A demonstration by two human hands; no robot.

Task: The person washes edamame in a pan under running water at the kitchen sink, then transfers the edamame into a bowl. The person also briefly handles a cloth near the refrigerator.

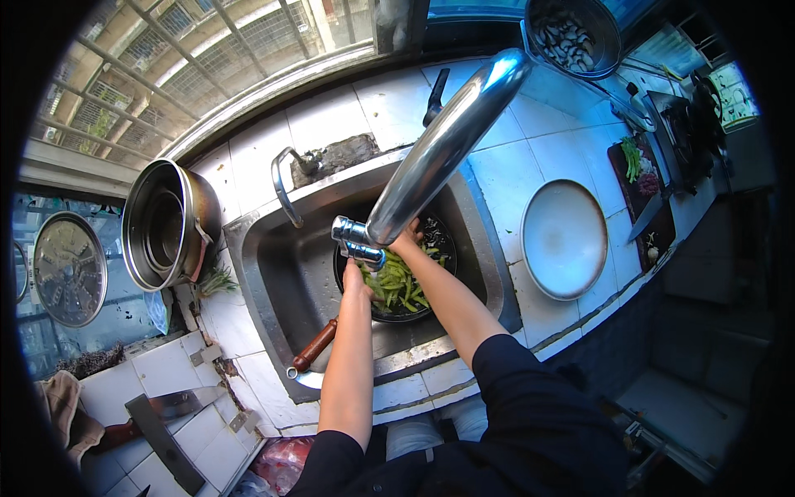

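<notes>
A dark wok (448,233) with a turned wooden handle (315,345) sits in the stainless steel sink (279,267). Cut green vegetable pieces (397,287), perhaps peppers or beans, lie in it with some water. My left hand (356,279) reaches down at the wok's left side, against the greens, its fingers mostly hidden. On the far side my right hand (407,237) is at the greens near the wok's wall, partly covered by the large chrome faucet (444,146). The faucet's spray head (359,242) hangs just above the greens, between my hands.
A white dish (564,239) stands right of the sink. Beyond it, a cutting board (658,231) bears a knife (646,216) and chopped ingredients. A pot with sliced pieces (565,43) is at the back right. Left are a large pot (202,214), a metal lid (70,268) and a cleaver (164,444).
</notes>
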